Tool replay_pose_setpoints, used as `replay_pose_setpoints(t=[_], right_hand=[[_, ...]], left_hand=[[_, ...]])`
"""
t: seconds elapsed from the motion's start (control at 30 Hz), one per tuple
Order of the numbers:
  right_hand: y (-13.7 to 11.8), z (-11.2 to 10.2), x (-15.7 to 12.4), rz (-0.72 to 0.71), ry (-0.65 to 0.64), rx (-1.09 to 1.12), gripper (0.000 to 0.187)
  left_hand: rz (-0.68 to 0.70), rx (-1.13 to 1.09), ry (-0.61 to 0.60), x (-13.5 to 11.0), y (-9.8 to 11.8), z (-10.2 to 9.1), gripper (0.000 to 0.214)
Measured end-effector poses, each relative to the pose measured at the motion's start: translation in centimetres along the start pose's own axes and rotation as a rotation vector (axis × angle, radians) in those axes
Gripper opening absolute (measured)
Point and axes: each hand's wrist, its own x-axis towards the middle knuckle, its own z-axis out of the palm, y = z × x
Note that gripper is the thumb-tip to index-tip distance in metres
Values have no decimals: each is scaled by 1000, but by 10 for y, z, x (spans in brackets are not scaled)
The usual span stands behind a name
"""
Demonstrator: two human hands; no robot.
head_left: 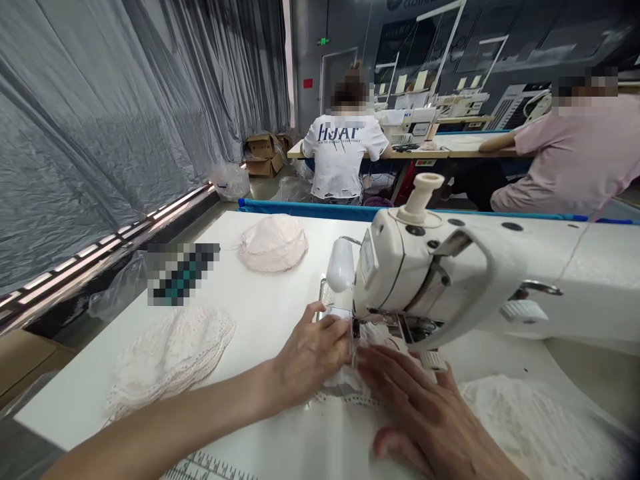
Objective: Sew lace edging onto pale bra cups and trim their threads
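Observation:
A white sewing machine (390, 260) reaches in from the right, its needle area low over the white table. Under it lies a piece of white fabric with an eyelet edge (350, 388). My left hand (313, 350) is at the left of the needle area, its bent fingers closed on the fabric. The tips of those fingers are partly hidden. On the near right side, my right hand (425, 400) rests flat on the same fabric with fingers stretched towards the needle and thumb apart. The presser foot is mostly hidden.
Stacked pale eyelet pieces (170, 357) lie at the left, a rounded pale bundle (274, 243) behind, and more white fabric (535, 420) at the right. A clear ruler (210, 467) lies at the near edge. Two people sit beyond, one in a white shirt (345, 157).

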Motion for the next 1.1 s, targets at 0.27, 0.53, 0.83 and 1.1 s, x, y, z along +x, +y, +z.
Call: replay_pose_setpoints(t=[0.27,0.53,0.83,1.1], right_hand=[[-18,-11,5,103,110,395,18],[-25,-8,6,186,144,370,34],[-26,-5,10,223,215,335,15],[-26,-3,9,215,180,326,15]], left_hand=[[141,-90,67,-30,31,-2,52],[164,68,259,-28,25,8,16],[48,2,382,-20,29,16,21],[59,111,346,-24,27,17,23]])
